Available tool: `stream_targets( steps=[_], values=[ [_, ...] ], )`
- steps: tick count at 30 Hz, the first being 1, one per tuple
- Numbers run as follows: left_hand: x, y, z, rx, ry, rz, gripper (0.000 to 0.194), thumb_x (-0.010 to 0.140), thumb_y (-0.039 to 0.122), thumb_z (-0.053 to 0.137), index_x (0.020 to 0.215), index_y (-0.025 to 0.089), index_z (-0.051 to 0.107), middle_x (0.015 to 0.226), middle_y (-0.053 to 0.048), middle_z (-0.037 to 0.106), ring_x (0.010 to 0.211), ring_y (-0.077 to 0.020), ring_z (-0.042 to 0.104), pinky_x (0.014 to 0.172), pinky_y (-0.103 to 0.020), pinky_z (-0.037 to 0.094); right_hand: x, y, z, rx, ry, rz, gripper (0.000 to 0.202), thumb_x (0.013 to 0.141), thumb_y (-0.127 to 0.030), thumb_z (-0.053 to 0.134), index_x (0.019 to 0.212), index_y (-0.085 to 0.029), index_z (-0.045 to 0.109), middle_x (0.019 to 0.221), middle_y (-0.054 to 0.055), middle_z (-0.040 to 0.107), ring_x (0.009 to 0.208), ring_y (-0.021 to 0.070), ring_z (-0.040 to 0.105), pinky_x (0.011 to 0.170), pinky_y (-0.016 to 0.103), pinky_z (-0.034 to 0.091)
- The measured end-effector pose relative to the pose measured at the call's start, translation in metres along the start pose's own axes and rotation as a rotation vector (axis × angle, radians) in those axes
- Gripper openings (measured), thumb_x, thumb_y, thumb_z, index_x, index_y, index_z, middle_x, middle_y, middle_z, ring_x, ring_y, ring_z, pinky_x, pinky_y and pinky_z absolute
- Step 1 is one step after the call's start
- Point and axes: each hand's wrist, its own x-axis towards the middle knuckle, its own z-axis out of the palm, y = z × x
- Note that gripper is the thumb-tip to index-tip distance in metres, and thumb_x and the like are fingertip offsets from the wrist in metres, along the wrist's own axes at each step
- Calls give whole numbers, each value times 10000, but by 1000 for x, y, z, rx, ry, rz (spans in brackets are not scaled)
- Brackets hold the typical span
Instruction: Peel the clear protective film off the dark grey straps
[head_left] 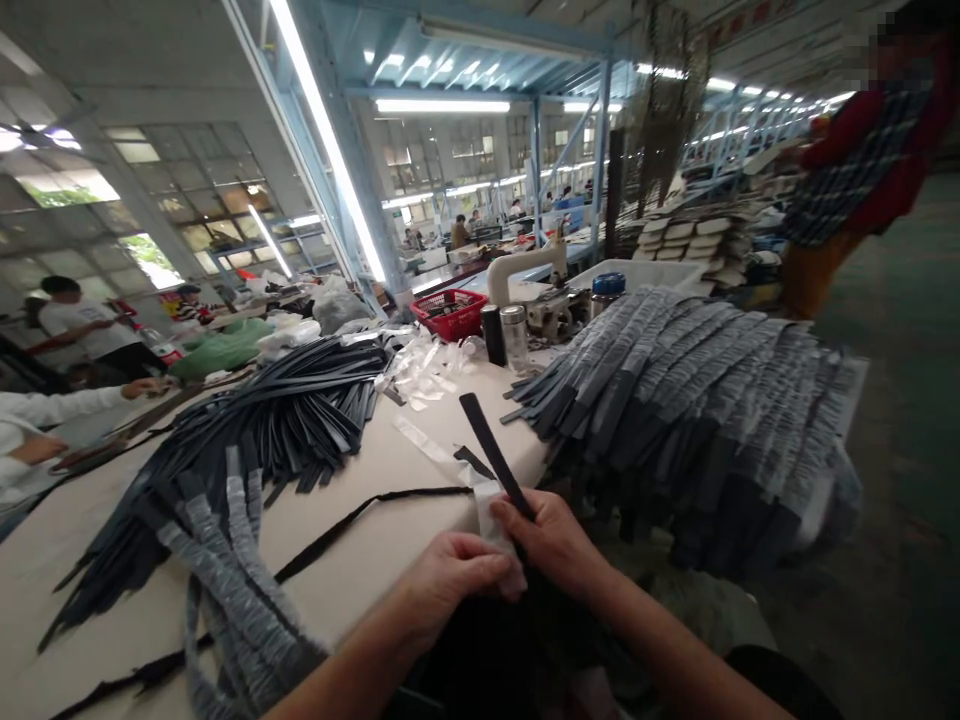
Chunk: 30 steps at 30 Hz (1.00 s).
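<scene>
Your left hand (459, 572) pinches white strip (489, 505); right hand (559, 540) grips dark strip (491, 450) aimed 11 o'clock. Likely pairing them; next needs alignment.

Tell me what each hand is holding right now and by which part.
The right hand grips a dark strip below its free upper end; the left hand pinches a whitish film piece, apparently near its lower end.

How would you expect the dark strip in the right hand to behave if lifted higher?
The dark strip is probably stiffish: its free end juts straight beyond the right hand. It seems light, being narrow. Longer spans may bend, as similar piled strips curve.
</scene>
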Motion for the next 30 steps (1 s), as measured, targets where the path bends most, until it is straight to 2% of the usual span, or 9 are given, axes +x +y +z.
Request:
stream_targets(
  steps=[3,4,6,9,12,17,21,26,30],
  values=[
    [6,-4,-2,-215,117,27,297,652,358,862,703,98,730,694,-72,678,660,-143,594,714,-255,491,-13,0,-10,77,55,-38,490,953,-590,413,1156,-167,556,716,-20,619,416,91,463,431,222,338],
    [8,-5,-3,-286,155,40,308,626,359,884,688,108,715,666,-50,659,641,-130,587,697,-244,493,-19,0,-13,94,74,-53,507,966,-595,378,1203,-170,519,744,-11,636,408,88,469,430,221,342],
    [10,-6,-8,-406,232,67,338,582,372,914,660,137,684,640,-13,637,629,-117,591,699,-239,512,-36,1,-17,83,39,-33,496,981,-595,334,1134,-172,541,739,-5,641,414,86,479,441,215,349],
    [13,-7,-14,-513,301,103,356,572,381,922,698,151,683,733,-13,680,700,-131,640,758,-258,546,-60,6,-15,-33,-173,89,512,990,-580,286,910,-182,599,661,-2,623,461,104,509,475,210,372],
    [17,-9,-15,-553,327,128,349,605,367,908,770,139,701,841,-39,713,763,-151,667,754,-262,562,-75,14,-4,-216,-320,94,483,980,-491,289,781,-187,608,610,13,615,557,139,570,545,215,399],
    [20,-10,-7,-568,306,120,357,607,364,907,777,126,702,832,-39,711,741,-148,665,724,-252,568,-76,20,8,-388,-319,97,393,926,-373,311,770,-184,617,628,47,649,592,174,612,568,234,398],
    [18,-10,-2,-587,310,105,377,561,355,930,769,130,711,806,-39,717,736,-153,670,733,-253,571,-72,20,8,-363,-308,170,421,929,-380,291,780,-173,626,626,72,679,592,187,632,580,239,418],
    [19,-12,-7,-581,332,103,372,564,355,928,780,128,727,797,-41,727,724,-155,673,744,-261,574,-73,30,12,-369,-343,145,437,922,-378,311,775,-173,668,612,57,656,591,177,614,571,235,404],
    [16,-24,-6,-528,303,117,337,600,339,913,772,113,733,788,-65,734,747,-167,680,779,-270,567,-71,33,18,-237,-370,179,444,917,-395,349,716,-156,664,568,33,599,543,139,556,542,209,391]
  ],
)
